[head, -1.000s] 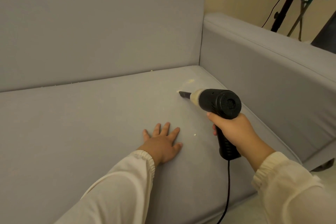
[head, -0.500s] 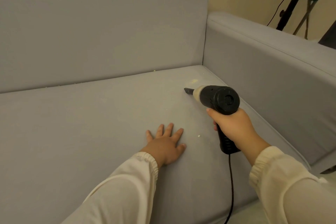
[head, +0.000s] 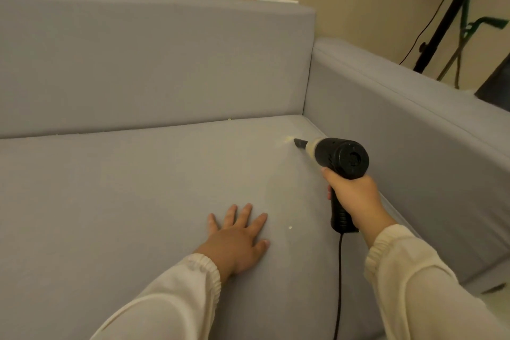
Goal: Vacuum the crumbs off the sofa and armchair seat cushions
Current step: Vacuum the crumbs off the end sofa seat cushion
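Head view looks down on a grey sofa (head: 143,69), which fills most of the picture: its back cushion stands along the far side, its right armrest (head: 414,124) runs down the right edge, and its seat cushion (head: 124,201) spreads flat across the middle. Behind the armrest a dark stand (head: 452,11) leans against the cream wall, with a thin cable hanging beside it.

Two cream sleeves (head: 176,301) come in from the bottom edge. Of the two hands, the left hand (head: 237,237) lies flat on the seat cushion, palm down, fingers straight and slightly spread. The right hand (head: 356,196) is wrapped round the grip of a black handheld vacuum (head: 342,159), fingers curled about the handle below the round body. A black cord (head: 339,284) drops from the bottom of the handle and runs off the lower edge.

Near the back right corner of the seat, close to the armrest, the vacuum's narrow dark nozzle (head: 300,143) points at a small pale patch of crumbs (head: 288,139) and lies just beside it; whether it touches the fabric cannot be told. One lone crumb (head: 290,227) sits on the cushion between the hands. A few tiny specks (head: 229,119) lie along the seam where the seat meets the back.
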